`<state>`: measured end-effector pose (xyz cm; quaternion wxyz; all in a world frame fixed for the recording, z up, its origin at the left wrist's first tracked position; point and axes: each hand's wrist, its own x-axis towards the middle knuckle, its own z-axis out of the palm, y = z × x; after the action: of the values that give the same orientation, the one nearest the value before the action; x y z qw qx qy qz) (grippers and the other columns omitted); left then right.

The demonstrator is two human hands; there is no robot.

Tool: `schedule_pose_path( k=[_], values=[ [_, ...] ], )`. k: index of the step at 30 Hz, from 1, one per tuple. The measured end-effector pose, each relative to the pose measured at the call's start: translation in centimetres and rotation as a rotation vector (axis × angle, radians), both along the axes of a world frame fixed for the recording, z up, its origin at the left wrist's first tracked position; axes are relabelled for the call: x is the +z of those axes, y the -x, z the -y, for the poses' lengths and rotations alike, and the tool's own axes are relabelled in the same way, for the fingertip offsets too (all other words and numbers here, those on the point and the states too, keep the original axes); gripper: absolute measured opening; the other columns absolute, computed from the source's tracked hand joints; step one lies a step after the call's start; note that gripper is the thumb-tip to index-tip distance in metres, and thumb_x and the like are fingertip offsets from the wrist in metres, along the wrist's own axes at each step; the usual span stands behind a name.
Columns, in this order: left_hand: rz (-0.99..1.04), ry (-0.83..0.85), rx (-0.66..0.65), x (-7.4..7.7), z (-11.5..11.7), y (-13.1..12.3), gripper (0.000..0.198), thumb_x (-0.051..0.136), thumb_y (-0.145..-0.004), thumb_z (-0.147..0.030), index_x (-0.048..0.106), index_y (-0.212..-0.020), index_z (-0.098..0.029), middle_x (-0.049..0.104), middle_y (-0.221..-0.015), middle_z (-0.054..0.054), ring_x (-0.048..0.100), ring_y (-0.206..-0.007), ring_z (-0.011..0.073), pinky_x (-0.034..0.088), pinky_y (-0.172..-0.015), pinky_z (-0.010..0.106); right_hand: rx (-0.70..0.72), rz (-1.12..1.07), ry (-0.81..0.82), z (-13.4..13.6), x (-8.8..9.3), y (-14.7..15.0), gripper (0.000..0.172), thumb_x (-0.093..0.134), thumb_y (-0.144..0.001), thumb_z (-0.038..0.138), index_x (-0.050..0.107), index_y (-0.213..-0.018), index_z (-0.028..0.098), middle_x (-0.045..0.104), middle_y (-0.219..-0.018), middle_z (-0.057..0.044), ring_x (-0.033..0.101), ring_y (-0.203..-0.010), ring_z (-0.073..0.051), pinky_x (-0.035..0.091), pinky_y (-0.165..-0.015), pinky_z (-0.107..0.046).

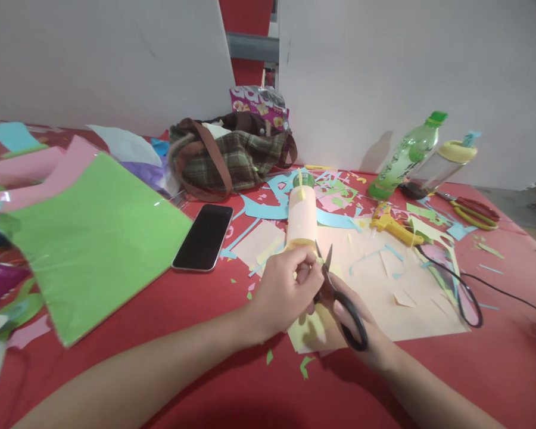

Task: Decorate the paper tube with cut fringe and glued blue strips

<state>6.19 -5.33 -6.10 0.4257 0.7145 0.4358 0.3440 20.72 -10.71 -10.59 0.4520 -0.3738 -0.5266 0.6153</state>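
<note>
My left hand (283, 289) is closed around the near end of a bottle wrapped in pale peach paper with yellow bands (301, 220), which lies pointing away from me. My right hand (361, 336) grips black-handled scissors (342, 298), fingers through the loops. The blades point up at the bottle's near end, right beside my left fingers. Both hands are over a peach paper sheet (411, 298) and a yellow piece (310, 333) on the red table (170, 298).
A black phone (204, 236) lies left of the bottle, beside a green sheet (93, 238) and pink paper. A plaid bag (230, 155) stands behind. At right are a yellow glue gun (390, 226) with black cord, a green bottle (406, 155), a yellow-lidded bottle (442, 164) and red-yellow scissors (471, 211). Paper scraps are scattered about.
</note>
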Motion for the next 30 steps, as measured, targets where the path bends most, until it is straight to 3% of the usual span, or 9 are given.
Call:
schedule_pose_path(
  k=[16, 30],
  values=[
    [-0.028, -0.03, 0.035, -0.1, 0.1, -0.1, 0.016, 0.039, -0.075, -0.019, 0.041, -0.059, -0.016, 0.041, -0.049, -0.005, 0.042, -0.045, 0.0059, 0.035, -0.047, 0.017, -0.015, 0.087, 0.043, -0.2, 0.6, 0.4, 0.036, 0.045, -0.08, 0.034, 0.04, -0.115, 0.033, 0.051, -0.085, -0.001, 0.049, -0.08, -0.016, 0.041, -0.072, -0.028],
    [-0.023, -0.037, 0.018, 0.1, 0.0, 0.0, 0.016, 0.039, -0.075, -0.018, 0.041, -0.058, -0.016, 0.041, -0.051, -0.004, 0.043, -0.048, 0.0061, 0.036, -0.048, 0.016, 0.029, 0.09, 0.017, -0.6, 1.5, 0.9, 0.02, 0.043, -0.079, 0.04, 0.046, -0.087, 0.021, 0.042, -0.073, 0.0, 0.042, -0.068, -0.013, 0.036, -0.066, -0.028]
  ],
)
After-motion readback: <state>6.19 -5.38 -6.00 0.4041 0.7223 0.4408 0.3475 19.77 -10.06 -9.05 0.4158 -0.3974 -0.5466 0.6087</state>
